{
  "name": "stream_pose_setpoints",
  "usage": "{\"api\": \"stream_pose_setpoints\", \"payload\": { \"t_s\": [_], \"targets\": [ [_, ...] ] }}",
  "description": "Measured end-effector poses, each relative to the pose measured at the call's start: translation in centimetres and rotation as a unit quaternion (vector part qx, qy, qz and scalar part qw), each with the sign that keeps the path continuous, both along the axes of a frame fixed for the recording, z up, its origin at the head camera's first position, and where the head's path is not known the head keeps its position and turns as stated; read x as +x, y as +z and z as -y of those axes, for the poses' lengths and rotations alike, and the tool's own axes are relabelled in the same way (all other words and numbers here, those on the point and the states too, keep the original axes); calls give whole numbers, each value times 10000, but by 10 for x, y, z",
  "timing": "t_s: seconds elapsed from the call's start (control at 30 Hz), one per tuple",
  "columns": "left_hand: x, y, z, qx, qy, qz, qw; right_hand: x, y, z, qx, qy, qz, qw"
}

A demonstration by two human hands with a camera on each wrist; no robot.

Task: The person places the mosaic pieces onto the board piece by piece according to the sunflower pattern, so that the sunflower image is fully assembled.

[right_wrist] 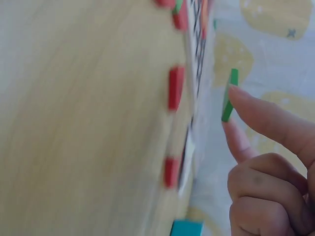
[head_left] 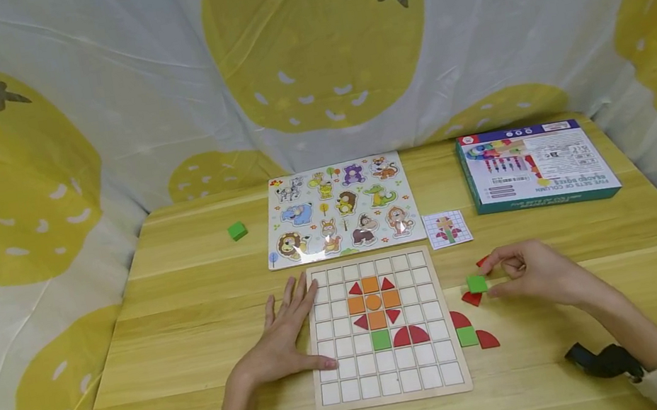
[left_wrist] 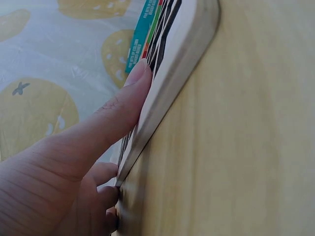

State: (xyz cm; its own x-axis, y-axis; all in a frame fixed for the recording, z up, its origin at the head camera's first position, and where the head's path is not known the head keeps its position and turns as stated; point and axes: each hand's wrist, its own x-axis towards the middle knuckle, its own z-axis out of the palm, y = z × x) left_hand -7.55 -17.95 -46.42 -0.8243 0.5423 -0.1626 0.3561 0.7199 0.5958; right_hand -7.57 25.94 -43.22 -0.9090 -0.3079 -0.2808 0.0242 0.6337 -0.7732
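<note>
A wooden grid board (head_left: 389,383) lies in the middle of the table, with orange, red and green tiles set in it as a flower shape. My left hand (head_left: 296,325) lies flat with straight fingers on the board's left edge; in the left wrist view the thumb (left_wrist: 123,103) presses against the board's rim (left_wrist: 182,59). To the right of the board, my right hand (head_left: 522,271) pinches a green square tile (head_left: 477,284) just above the table. The same tile (right_wrist: 229,96) shows edge-on at the fingertips in the right wrist view.
Loose red pieces (head_left: 471,298) and a green tile (head_left: 467,335) lie right of the board. Behind it are a small pattern card (head_left: 448,228), an animal puzzle (head_left: 338,209), a green cube (head_left: 237,231) and a teal box (head_left: 535,165). A lemon-print cloth surrounds the table.
</note>
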Motion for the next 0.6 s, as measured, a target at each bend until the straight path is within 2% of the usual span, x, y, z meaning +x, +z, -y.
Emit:
{"api": "stream_pose_setpoints", "payload": {
  "t_s": [0.23, 0.43, 0.6],
  "targets": [
    [0, -1, 0, 1, 16, -14, 10000, 13, 8, 64, -441, 514, -73, 9977],
    [0, 0, 1, -25, 21, -15, 10000, 29, 3, 118, -193, 887, -77, 9958],
    [0, -1, 1, 2, 27, -6, 10000, 38, -5, 144, 200, 1017, -365, 9939]
  ]
}}
